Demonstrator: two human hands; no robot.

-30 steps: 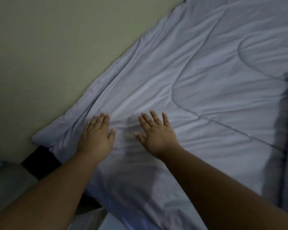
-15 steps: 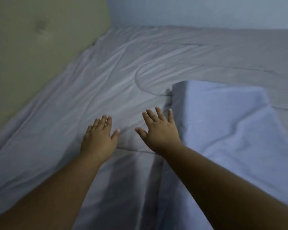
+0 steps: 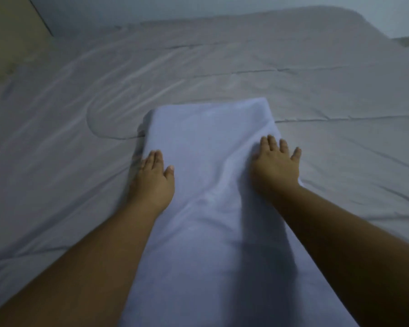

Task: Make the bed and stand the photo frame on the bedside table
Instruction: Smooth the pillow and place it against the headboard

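Note:
A grey quilted bedspread covers the bed, lightly wrinkled. On it lies a long pale blue pillow, pointing away from me. My left hand rests flat on the pillow's left edge, fingers partly over its side. My right hand lies flat on the pillow's right edge with fingers spread. Neither hand grips anything. No photo frame or bedside table is in view.
A beige padded headboard stands at the upper left. A pale wall runs along the bed's far side. The far right corner of the bed shows at the top right.
The view swung right, away from the headboard. Both hands moved from the flat bedspread onto the blue pillow, now one at each side of it.

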